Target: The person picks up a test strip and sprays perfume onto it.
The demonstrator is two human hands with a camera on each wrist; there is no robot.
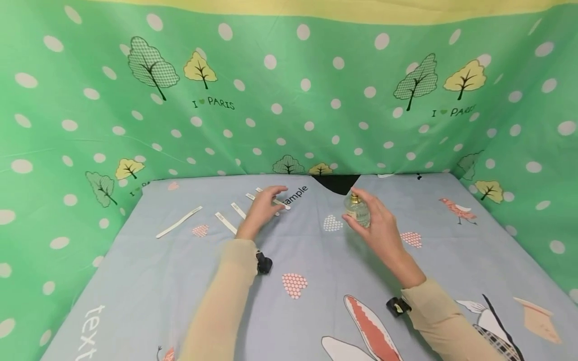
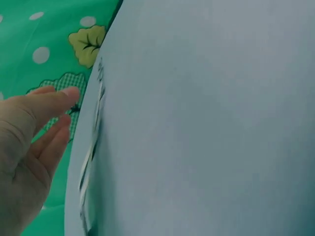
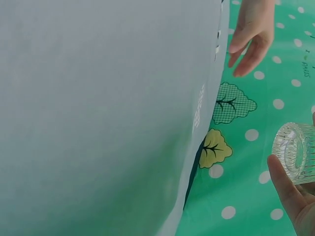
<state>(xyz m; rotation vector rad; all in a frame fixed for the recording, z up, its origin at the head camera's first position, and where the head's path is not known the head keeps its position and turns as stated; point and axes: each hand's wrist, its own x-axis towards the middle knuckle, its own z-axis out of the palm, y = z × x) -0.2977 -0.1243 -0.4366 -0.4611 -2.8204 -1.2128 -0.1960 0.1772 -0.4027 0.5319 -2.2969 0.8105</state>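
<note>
A clear glass perfume bottle (image 1: 359,210) with a gold neck is held up in my right hand (image 1: 381,228), index finger at its top and thumb on its side. In the right wrist view the ribbed glass base (image 3: 290,152) of the bottle faces the camera. My left hand (image 1: 264,208) hovers over several white paper strips, thumb and fingers parted, with nothing between them in the left wrist view (image 2: 37,132). Just right of its fingers lies one strip (image 1: 282,204). Other labelled strips, such as this one (image 1: 226,223), lie partly hidden beneath that hand.
One more strip (image 1: 179,222) lies apart at the left of the table. A grey-blue printed cloth (image 1: 316,250) covers the table. Green dotted curtains (image 1: 289,85) enclose its back and sides. Each wrist wears a small black camera (image 1: 263,262).
</note>
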